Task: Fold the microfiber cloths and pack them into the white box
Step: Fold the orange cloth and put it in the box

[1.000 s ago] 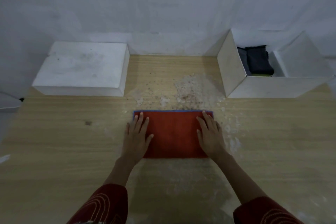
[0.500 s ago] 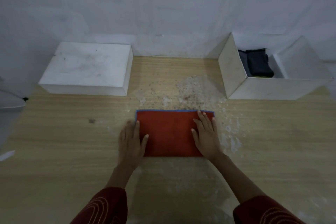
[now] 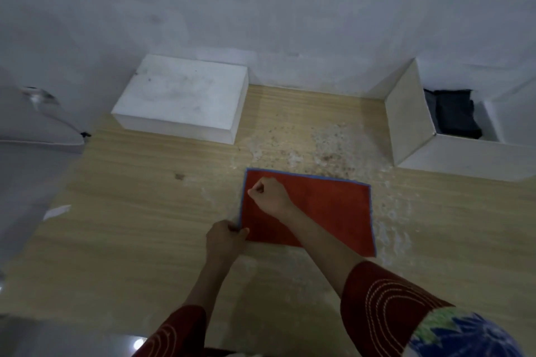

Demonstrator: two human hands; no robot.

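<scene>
A red microfiber cloth (image 3: 330, 209) with a blue edge lies folded into a rectangle on the wooden table (image 3: 130, 226). My left hand (image 3: 224, 239) pinches its near left corner. My right hand (image 3: 269, 195) has crossed over the cloth and is closed at its far left corner, apparently gripping the edge there. The open white box (image 3: 412, 122) stands at the far right, with dark folded cloths (image 3: 455, 116) inside it.
A closed white box (image 3: 185, 101) sits at the far left against the white wall. Pale worn patches and specks mark the table between the boxes. A scrap of white paper (image 3: 56, 211) lies near the table's left edge.
Both hands were lying flat on the cloth's two ends. Now the right hand has moved across to the far left corner and closed, and the left has pinched the near left corner. The view shifted left.
</scene>
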